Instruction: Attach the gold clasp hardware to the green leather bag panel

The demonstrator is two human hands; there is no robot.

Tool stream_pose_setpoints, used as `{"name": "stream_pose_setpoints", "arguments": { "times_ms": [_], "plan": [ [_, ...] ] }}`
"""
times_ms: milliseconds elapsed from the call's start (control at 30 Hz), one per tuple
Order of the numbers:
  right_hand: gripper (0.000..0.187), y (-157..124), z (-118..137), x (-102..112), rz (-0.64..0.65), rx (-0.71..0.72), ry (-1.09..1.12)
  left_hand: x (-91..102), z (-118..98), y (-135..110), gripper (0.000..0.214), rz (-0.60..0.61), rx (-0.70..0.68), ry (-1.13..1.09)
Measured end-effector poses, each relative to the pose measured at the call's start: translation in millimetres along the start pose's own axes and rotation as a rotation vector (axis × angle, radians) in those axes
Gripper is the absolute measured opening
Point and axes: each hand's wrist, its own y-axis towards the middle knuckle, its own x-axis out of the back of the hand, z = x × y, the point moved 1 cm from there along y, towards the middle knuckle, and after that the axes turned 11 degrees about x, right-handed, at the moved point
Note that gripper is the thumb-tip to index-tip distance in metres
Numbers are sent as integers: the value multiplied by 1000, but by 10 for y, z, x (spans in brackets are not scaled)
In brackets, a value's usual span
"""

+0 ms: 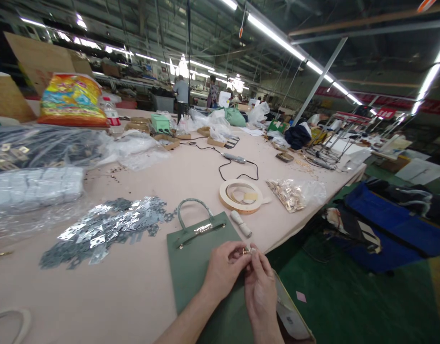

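Both my hands meet over the right side of a green handbag panel (186, 267) lying on the table. My left hand (225, 265) pinches a small gold-coloured metal piece (246, 251) between thumb and fingers. The fingertips of my right hand (259, 277) close on the same piece from the other side; its exact kind is too small to tell. The panel has a curved green handle (194, 203) at its far edge and a metal clasp fitting (202, 229) below it. A white rolled bundle (241, 223) lies just beyond my hands.
Left of the panel spreads a pile of flat metal plates (115, 227). Beyond lie a roll of tape (240, 195), a bag of small metal parts (289, 193) and a corded tool (234, 158). An open box (293, 310) stands by the table edge at right.
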Motion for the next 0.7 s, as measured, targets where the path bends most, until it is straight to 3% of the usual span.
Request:
{"name": "stream_pose_setpoints", "arguments": {
  "times_ms": [133, 367, 700],
  "plan": [
    [35, -9, -31, -9, -19, 19, 11, -7, 29, -12, 19, 4, 14, -48],
    [38, 47, 53, -31, 47, -84, 123, -27, 104, 32, 40, 215, 149, -483],
    [42, 25, 27, -64, 65, -78, 20, -10, 105, 70, 32, 279, 148, -351]
  ]
}}
